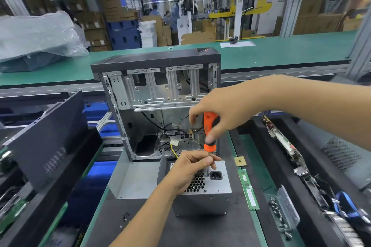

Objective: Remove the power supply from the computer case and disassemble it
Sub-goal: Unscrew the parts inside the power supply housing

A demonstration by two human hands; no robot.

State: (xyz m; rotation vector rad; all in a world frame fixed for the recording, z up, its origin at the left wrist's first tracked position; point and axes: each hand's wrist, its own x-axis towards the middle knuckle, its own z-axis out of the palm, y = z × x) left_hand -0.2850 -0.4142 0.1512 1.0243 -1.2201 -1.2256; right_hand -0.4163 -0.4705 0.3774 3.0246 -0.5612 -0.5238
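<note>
grey sheet-steel power supply (202,192) stands on the desk (200,230) just before the open computer case (160,94); likely heavy, rigid, sharp-edged, best held by its flat sides. right grip (222,112) wraps the orange screwdriver (209,132); left grip (192,168) pinches its shaft.

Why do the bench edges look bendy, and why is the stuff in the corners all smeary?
Head view: the wide-angle lens bows straight lines like the green bench edge; the corners blur, as at the blue cables; the middle stays sharp, with the screwdriver and power supply crisp.
</note>
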